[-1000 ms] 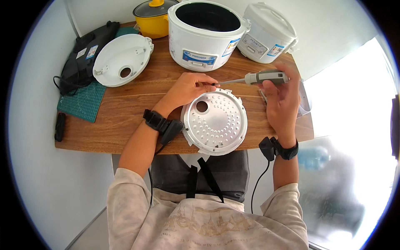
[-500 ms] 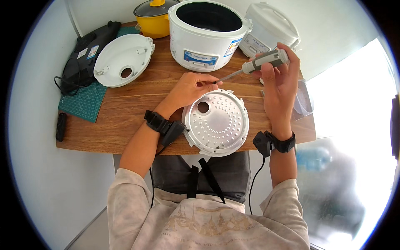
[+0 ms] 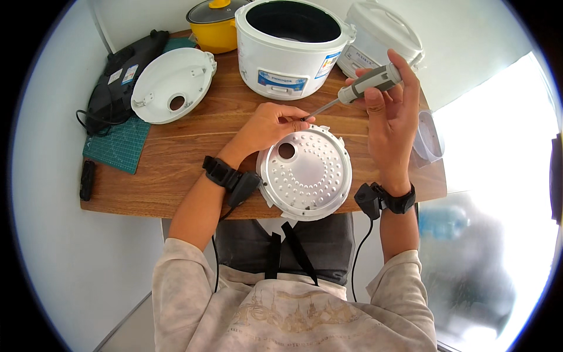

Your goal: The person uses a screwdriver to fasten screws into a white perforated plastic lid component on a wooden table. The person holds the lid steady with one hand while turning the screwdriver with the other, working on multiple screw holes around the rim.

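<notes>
Raised at the right, my right hand is closed round the grey-and-white handle of a screwdriver. Its thin shaft slants down to the left, to the fingertips of my left hand. Those fingers pinch a small dark piece at the screwdriver's tip, too small to make out fully. Just below lies a round silver metal lid plate with rows of bumps, one round hole and a white plastic rim. It rests on the table's near edge, and my left hand hovers over its far edge.
A white rice cooker body stands open behind my hands, beside another white cooker and a yellow pot. A white plastic lid shell lies left, near a green cutting mat and a black device. A clear tray sits right.
The screwdriver handle has shifted slightly left and turned a little in my right hand, whose fingers have moved round it. My left hand keeps its pinch at the tip.
</notes>
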`<state>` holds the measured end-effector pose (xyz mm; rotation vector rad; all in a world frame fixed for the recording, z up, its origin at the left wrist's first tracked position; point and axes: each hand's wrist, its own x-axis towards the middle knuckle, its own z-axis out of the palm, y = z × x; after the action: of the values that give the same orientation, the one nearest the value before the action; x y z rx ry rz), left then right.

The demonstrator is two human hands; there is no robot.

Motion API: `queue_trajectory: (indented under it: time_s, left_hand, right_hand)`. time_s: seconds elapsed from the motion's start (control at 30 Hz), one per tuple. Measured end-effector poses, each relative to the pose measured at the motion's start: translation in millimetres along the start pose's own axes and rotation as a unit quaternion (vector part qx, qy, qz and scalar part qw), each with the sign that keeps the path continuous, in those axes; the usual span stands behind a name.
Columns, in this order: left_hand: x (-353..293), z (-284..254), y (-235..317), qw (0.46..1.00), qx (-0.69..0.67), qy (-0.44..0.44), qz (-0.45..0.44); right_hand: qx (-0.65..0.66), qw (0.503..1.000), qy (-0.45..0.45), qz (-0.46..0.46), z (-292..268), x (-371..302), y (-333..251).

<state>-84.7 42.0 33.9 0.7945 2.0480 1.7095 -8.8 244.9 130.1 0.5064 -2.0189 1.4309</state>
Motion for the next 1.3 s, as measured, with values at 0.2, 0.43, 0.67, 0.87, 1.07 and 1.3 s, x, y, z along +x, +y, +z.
queue_trajectory:
  time_s: [0.2,0.43,0.67,0.87,1.07,1.3]
  left_hand:
    - [0.2,0.7,-1.4,1.0,-0.01,0.001,0.011]
    - [1.1,-0.1,-2.1,1.0,0.011,-0.008,-0.005]
    - [-0.5,-0.5,0.5,1.0,0.008,-0.009,-0.016]
    - [1.6,-0.7,-2.9,1.0,0.021,-0.015,-0.013]
    - [1.2,0.0,-2.9,1.0,0.015,-0.011,-0.008]
    - [0.0,-1.8,-3.5,1.0,0.017,-0.013,0.012]
  right_hand:
    - [-0.014,1.0,0.001,-0.004,-0.9,-0.9,0.4]
    - [-0.046,0.998,-0.021,-0.03,-2.8,-1.9,3.0]
    - [-0.065,0.997,-0.01,-0.047,-0.1,-3.7,3.1]
    - [-0.064,0.997,-0.004,-0.045,2.6,-4.5,0.4]
    - [-0.066,0.997,-0.02,-0.045,-0.6,-2.8,2.4]
    - [-0.077,0.996,-0.013,-0.032,-2.9,-3.2,1.2]
